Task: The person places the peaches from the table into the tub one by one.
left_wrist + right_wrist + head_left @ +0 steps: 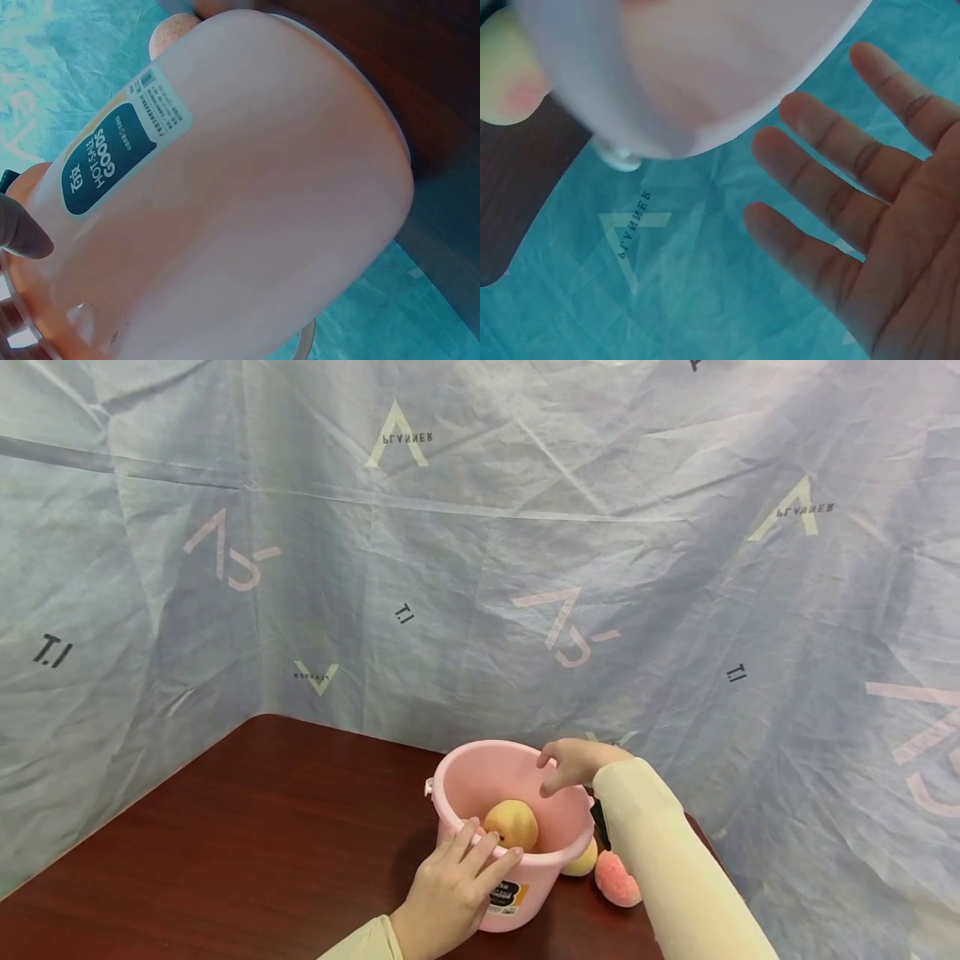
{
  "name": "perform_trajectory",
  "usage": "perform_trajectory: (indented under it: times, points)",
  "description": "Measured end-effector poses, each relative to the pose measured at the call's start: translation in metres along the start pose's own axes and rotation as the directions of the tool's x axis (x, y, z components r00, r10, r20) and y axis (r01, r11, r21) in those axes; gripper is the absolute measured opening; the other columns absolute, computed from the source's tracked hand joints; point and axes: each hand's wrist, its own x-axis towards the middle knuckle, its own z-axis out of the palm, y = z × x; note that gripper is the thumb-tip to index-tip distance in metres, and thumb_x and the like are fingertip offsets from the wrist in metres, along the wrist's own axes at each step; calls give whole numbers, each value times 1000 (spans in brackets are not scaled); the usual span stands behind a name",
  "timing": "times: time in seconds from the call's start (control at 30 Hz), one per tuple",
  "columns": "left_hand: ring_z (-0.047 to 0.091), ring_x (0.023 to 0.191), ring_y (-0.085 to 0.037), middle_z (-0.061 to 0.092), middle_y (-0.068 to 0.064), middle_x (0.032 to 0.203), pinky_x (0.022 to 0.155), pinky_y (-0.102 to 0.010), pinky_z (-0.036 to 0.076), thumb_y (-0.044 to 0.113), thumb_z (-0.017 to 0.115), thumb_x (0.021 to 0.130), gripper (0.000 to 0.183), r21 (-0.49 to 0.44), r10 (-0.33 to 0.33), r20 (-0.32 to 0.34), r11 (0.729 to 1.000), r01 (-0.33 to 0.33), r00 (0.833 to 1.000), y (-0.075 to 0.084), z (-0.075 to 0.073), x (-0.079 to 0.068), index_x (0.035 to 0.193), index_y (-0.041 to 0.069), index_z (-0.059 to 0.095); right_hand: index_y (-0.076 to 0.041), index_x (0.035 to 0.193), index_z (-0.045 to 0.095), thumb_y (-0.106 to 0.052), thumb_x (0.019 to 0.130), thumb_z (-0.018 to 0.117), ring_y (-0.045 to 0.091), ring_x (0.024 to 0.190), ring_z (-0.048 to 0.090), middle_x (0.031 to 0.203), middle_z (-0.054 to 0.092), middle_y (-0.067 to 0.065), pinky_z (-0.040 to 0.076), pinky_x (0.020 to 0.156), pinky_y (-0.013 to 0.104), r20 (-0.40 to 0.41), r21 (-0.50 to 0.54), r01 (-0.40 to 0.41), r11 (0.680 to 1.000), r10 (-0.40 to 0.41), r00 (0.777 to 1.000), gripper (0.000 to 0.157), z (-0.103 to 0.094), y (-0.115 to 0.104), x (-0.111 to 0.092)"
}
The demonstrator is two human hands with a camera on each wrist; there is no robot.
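A pink bucket (536, 885) stands upright on the dark red table, with a round yellow fruit (512, 824) inside it. My left hand (453, 885) grips the near rim, its fingers over the edge and its thumb (26, 232) against the outer wall, above the printed label (112, 157). Over the bucket's right far rim hovers my right hand (573, 762), holding nothing; the right wrist view shows its fingers (821, 180) spread beside the bucket. Another object low in the bucket is mostly hidden by the left fingers.
Right of the bucket lie a yellow fruit (582, 860) with a pink blush, and a rough pinkish-red piece (617, 881) partly behind the right sleeve. Something dark (598, 822) shows behind them. A grey printed cloth (465, 568) hangs along the table's (247, 827) back edge.
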Motion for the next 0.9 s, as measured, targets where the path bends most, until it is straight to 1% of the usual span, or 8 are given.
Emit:
perform_trajectory:
  times: [0.1,0.17,0.27,0.33,0.6,0.73,0.9]
  points:
    - [64,99,-31,67,-5,105,72,-42,57,11,32,92,44,4,-3,-3,1000,3,1000,0,-1,0,111,22,70,-2,126,58,-14,78,71,25,81,60,103,61,11,53,64,36,-5,11,22,1000,-22,1000,50,0,5,0]
    - [64,100,-31,67,-5,104,72,-42,57,12,32,92,44,6,-5,-5,1000,5,1000,-1,-1,-1,111,22,71,0,124,58,-10,78,68,22,79,59,100,61,11,52,67,34,-4,6,50,999,-50,999,49,0,8,1]
    - [64,100,-31,68,-6,103,71,-42,57,13,32,93,44,2,-8,-5,1000,8,1000,-1,-1,-1,111,22,71,2,122,59,-8,77,66,21,82,58,102,62,12,51,72,34,-12,2,74,997,-74,997,46,-1,12,0]
    - [64,100,-31,68,-6,103,71,-42,57,13,31,93,44,-1,-6,-4,1000,6,1000,-1,-1,-1,111,22,71,2,121,59,-8,77,65,22,86,59,105,62,14,51,75,37,-19,-1,83,997,-83,996,46,-2,15,-2]
    - [63,101,-30,65,-5,105,74,-42,56,11,30,93,45,5,9,10,1000,-9,1000,0,0,1,112,22,70,0,118,61,-13,77,67,23,91,61,105,63,12,52,79,42,-61,20,35,999,-34,998,43,3,37,-16]
    - [63,101,-31,65,-5,105,74,-43,56,11,30,92,46,2,7,12,1000,-7,1000,0,0,0,112,22,70,0,113,62,-14,78,67,25,93,63,103,64,12,52,80,44,-73,12,53,999,-52,996,38,2,47,-21]
    - [64,100,-31,67,-5,104,72,-42,56,11,32,93,43,-7,-7,0,1000,7,1000,0,0,-1,111,22,70,1,110,62,-14,79,66,28,93,63,104,65,15,52,78,44,-58,4,66,998,-66,996,35,0,61,-29]
